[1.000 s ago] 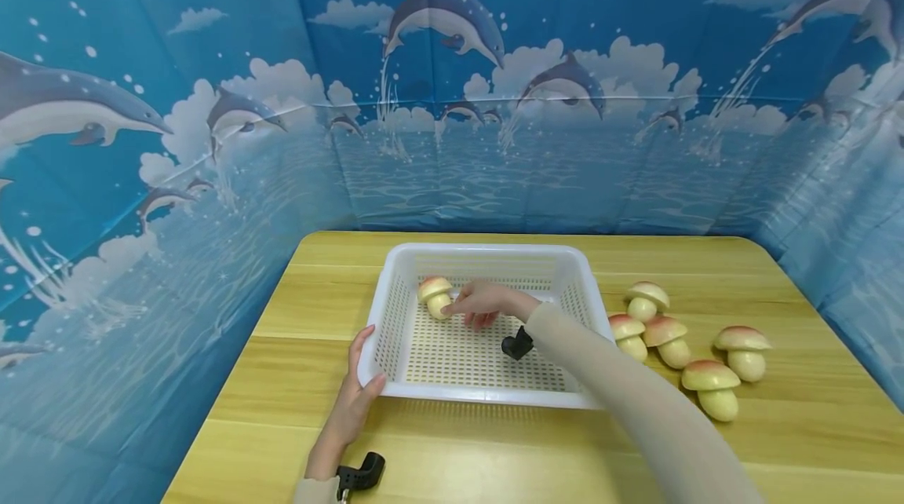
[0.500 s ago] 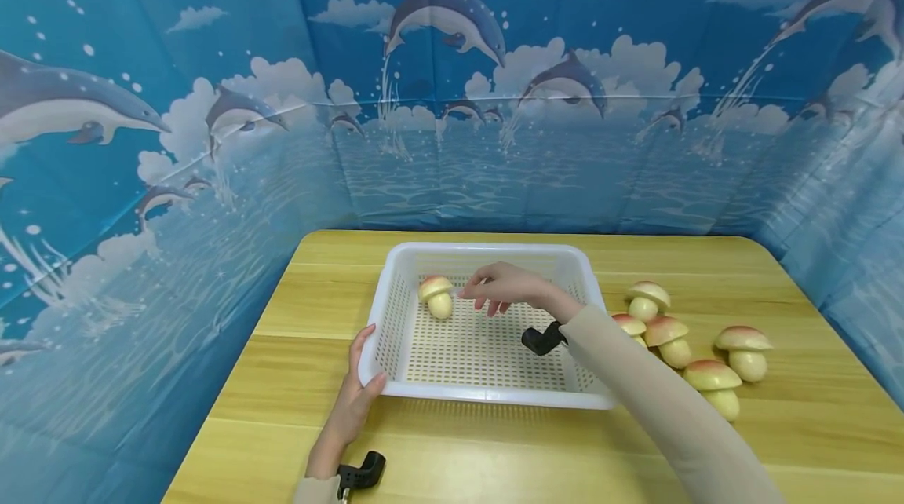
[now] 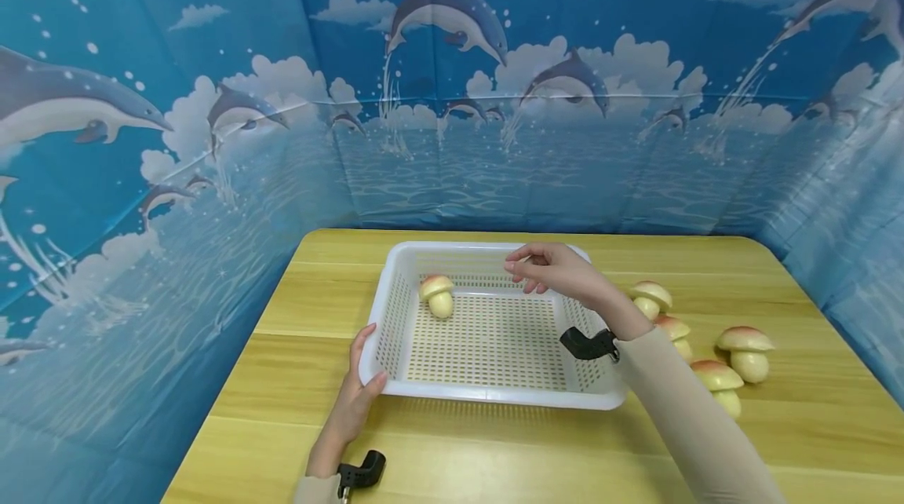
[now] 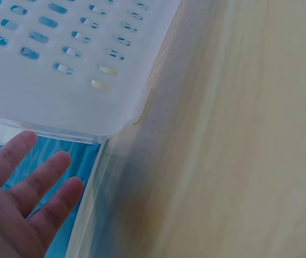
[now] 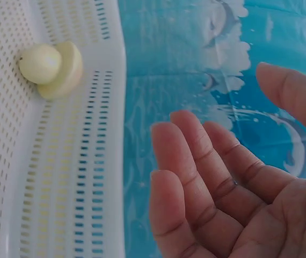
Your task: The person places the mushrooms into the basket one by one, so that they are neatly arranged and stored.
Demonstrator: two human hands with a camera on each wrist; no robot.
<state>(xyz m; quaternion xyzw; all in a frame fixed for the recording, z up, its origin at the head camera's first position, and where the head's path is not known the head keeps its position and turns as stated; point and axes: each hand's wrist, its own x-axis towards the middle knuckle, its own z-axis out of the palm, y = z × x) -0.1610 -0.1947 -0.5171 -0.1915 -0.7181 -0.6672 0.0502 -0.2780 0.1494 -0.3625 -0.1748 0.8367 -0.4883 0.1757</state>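
Note:
A white perforated plastic basket [image 3: 487, 394] lies on the wooden table. Inside, near its back left corner, rests one model-like mushroom [image 3: 438, 298] with a reddish cap and pale stem. At the basket's front left corner my left hand [image 3: 353, 398] touches the rim, its thumb at the front side; in the left wrist view the visible fingers [image 4: 48, 172] are straight and spread. My right hand [image 3: 558, 268] hovers over the basket's back right part, holding nothing. In the right wrist view its fingers [image 5: 196, 204] are loosely bent, with the thumb apart and the mushroom off to the left.
Several similar mushrooms [image 3: 749, 353] lie in a group on the table to the right of the basket, partly hidden by my right forearm. A blue dolphin-print curtain [image 3: 452, 166] stands behind and beside the wooden table [image 3: 487, 457].
My right hand has withdrawn from beside the mushroom in the basket, moving up and to the right. The mushroom stays at the back left. My left hand has kept its place.

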